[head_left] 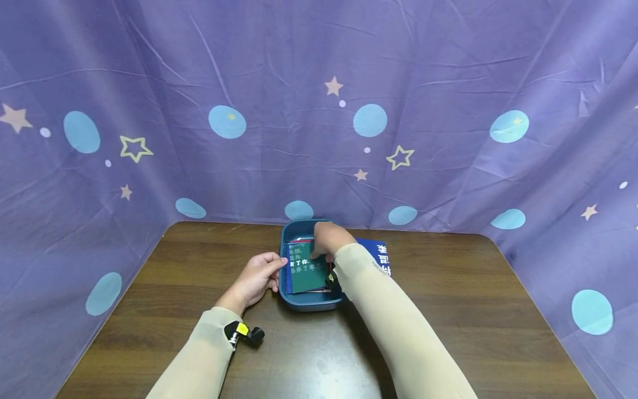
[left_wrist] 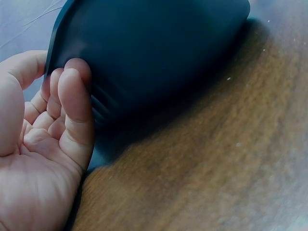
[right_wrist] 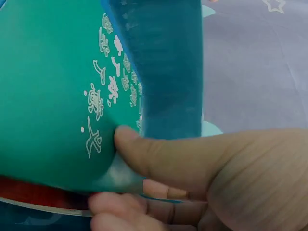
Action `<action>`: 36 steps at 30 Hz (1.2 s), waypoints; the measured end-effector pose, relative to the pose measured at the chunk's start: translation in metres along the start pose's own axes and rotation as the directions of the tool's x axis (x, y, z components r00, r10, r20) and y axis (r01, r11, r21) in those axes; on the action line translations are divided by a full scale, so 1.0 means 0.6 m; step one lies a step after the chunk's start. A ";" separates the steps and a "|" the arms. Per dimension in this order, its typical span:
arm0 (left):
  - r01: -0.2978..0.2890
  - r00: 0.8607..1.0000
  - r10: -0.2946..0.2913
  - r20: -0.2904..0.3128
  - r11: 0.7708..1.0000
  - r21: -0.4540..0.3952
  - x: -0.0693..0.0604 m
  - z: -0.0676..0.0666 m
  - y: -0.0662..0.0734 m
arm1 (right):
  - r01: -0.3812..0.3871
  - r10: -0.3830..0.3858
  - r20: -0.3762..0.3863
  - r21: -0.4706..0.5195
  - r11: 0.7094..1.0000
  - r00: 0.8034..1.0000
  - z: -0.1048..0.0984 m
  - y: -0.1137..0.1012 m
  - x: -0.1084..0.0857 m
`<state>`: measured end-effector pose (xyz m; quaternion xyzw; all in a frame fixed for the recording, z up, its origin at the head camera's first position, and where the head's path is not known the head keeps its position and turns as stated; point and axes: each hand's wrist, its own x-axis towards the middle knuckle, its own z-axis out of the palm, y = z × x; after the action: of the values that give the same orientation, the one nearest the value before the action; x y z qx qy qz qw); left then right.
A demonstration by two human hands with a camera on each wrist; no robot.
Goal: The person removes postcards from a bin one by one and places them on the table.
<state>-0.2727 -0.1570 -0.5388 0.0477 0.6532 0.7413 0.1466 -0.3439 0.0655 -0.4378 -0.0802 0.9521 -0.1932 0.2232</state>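
A dark blue bin (head_left: 311,303) stands on the table, with a green card or booklet (head_left: 305,277) with white writing lying in it on top of other flat items. My left hand (head_left: 253,278) grips the bin's left wall, thumb at the rim; in the left wrist view its fingers (left_wrist: 76,96) press against the bin's outer side (left_wrist: 159,53). My right hand (head_left: 331,239) reaches into the bin from the right. The right wrist view has its thumb (right_wrist: 163,156) on the green cover (right_wrist: 53,96) and the fingers beneath the edge, pinching it. A red item (right_wrist: 38,195) shows below the green one.
A blue booklet with white characters (head_left: 381,254) lies on the table (head_left: 473,310) just right of the bin, partly hidden by my right sleeve. A purple curtain (head_left: 299,138) with stars and dots hangs behind the table and along both sides.
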 end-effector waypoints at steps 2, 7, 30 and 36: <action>-0.003 1.000 0.003 0.002 1.000 -0.004 0.000 0.000 -0.001 | 0.019 -0.019 -0.009 0.019 1.000 1.000 -0.003 0.001 -0.002; -0.008 1.000 0.008 0.003 1.000 -0.006 -0.001 0.001 0.000 | 0.118 -0.116 -0.039 0.057 0.991 0.992 -0.016 0.008 -0.010; 0.017 1.000 -0.017 -0.007 1.000 0.013 0.000 0.000 -0.001 | 0.273 -0.147 -0.258 0.567 0.777 0.955 -0.059 0.197 -0.064; 0.006 1.000 -0.006 -0.005 1.000 0.005 -0.002 0.002 0.003 | 0.224 -0.092 -0.250 0.571 0.790 0.964 -0.081 0.253 -0.074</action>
<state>-0.2714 -0.1567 -0.5367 0.0444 0.6555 0.7394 0.1468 -0.3364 0.2307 -0.4415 -0.0653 0.8514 -0.5067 0.1186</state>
